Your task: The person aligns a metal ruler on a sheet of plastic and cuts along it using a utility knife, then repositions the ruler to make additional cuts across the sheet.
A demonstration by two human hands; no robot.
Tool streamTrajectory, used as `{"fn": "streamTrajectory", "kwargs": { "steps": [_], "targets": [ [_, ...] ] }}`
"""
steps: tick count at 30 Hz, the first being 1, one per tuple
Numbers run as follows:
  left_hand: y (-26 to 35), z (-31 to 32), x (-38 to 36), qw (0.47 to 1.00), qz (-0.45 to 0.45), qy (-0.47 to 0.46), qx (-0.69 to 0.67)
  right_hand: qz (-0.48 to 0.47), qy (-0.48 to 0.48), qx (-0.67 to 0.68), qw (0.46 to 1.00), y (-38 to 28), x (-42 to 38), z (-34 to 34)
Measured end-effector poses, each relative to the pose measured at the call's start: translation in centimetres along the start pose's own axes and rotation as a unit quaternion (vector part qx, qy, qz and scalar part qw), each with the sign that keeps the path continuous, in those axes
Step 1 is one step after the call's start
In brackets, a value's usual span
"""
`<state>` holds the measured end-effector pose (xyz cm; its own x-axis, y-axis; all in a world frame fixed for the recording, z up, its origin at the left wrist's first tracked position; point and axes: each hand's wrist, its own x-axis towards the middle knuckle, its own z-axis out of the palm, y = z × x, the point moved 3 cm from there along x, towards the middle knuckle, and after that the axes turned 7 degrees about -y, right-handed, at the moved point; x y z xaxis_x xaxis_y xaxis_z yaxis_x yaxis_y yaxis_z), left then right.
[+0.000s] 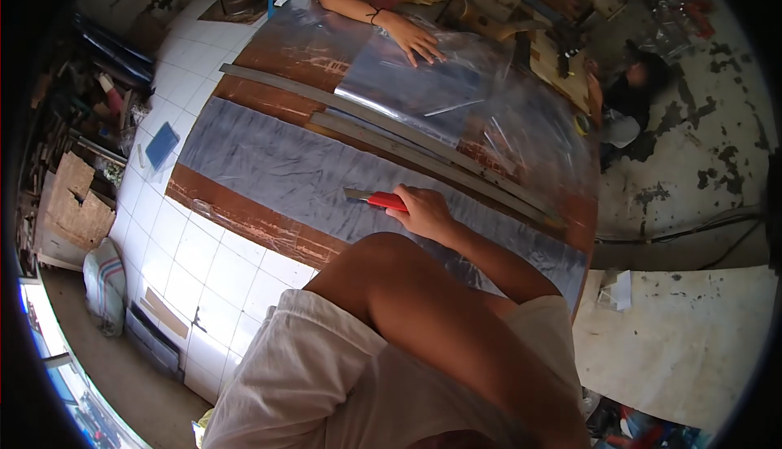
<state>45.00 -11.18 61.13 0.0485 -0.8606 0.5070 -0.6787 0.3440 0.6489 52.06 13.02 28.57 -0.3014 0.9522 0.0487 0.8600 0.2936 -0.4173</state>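
Note:
My right hand [425, 213] is closed around a red utility knife [386, 201]. The knife's blade points left, over a long grey sheet [269, 152] on the brown table [244, 219]; whether it touches the sheet I cannot tell. Beyond the sheet, two long flat metal strips [326, 103] lie side by side, running from upper left to lower right. Clear plastic film [407, 91] covers the table's far part. My left hand is out of view.
A co-worker's hand [414, 39] rests spread on the film across the table. Another person [631, 95] is at the right. My bent knee [383, 262] is close to the near table edge. A blue item [162, 144] lies on the white tiles, and a sack [104, 286] stands at left.

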Motion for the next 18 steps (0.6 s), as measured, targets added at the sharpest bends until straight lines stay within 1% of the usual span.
{"fn": "streamTrajectory", "kwargs": {
  "steps": [5,6,8,11,14,15,16,18],
  "targets": [
    [0.3,-0.2,-0.2,0.999,-0.005,-0.019,-0.037,-0.003,0.006,0.001,1.0,0.0,0.0,-0.1],
    [0.7,-0.5,-0.8,0.996,-0.02,-0.013,-0.081,-0.006,0.011,0.001,1.0,0.0,0.0,0.0],
    [0.9,-0.3,-0.4,0.996,-0.015,-0.015,-0.081,-0.009,0.017,0.0,1.0,0.1,-0.2,0.1],
    [0.9,0.0,-0.6,0.998,0.003,0.011,-0.065,-0.003,0.014,0.005,1.0,0.1,-0.3,0.1],
    [0.6,0.0,-1.7,0.997,0.021,0.065,-0.039,-0.002,0.045,0.035,0.998,-0.2,-0.3,-0.3],
    [0.5,0.0,-2.2,0.995,0.029,0.092,-0.026,0.018,0.05,0.047,0.997,-0.2,-0.3,-0.3],
    [0.6,0.0,-2.9,0.992,0.039,0.123,-0.01,0.038,0.054,0.058,0.996,-0.2,-0.4,-0.4],
    [0.8,0.0,-5.6,0.974,0.052,0.216,0.051,0.055,0.05,0.08,0.994,-0.2,-0.9,-0.8]
  ]
}}
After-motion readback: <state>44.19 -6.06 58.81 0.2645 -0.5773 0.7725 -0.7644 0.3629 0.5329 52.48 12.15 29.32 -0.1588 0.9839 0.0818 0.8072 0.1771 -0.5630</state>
